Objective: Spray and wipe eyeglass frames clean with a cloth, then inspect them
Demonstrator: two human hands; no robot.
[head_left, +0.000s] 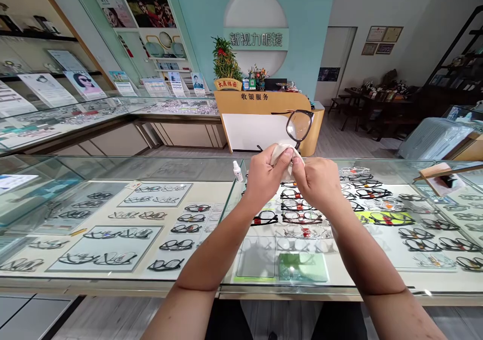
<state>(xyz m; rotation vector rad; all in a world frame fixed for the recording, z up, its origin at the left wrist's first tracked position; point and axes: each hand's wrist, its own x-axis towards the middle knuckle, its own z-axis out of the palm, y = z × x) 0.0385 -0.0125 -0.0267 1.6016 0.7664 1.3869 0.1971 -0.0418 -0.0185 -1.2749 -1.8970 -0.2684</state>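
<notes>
Apparently midway: one lens inside the cloth, one bare

Judging by the pose, a wipe of the glasses (311, 117) is under way rather than finished. They are up in the air over the near counter (264, 295), tilted, with one lens (300, 126) sticking out beyond the hands and one arm pointing left. The lower part of the frame goes into a pale cloth (279, 151), presumably around the other lens.

Both hands are closed on that spot. The left hand (260, 176) pinches the cloth between thumb and bent fingers; the right hand (322, 181) is curled, its thumb pressed up against the left one at the cloth. How much of the frame each hand grips beneath the fabric, I cannot tell.

As for what is done, the bare lens looks clear, but whether it has been wiped does not show. What seems left is the covered side, then freeing the glasses from the cloth, as neither has been put down.

A small white bottle (237, 171) stands upright just left of the hands, its cap on; whether it has been used cannot be told. Rows of frames (302, 217) lie below, under the glass.
</notes>
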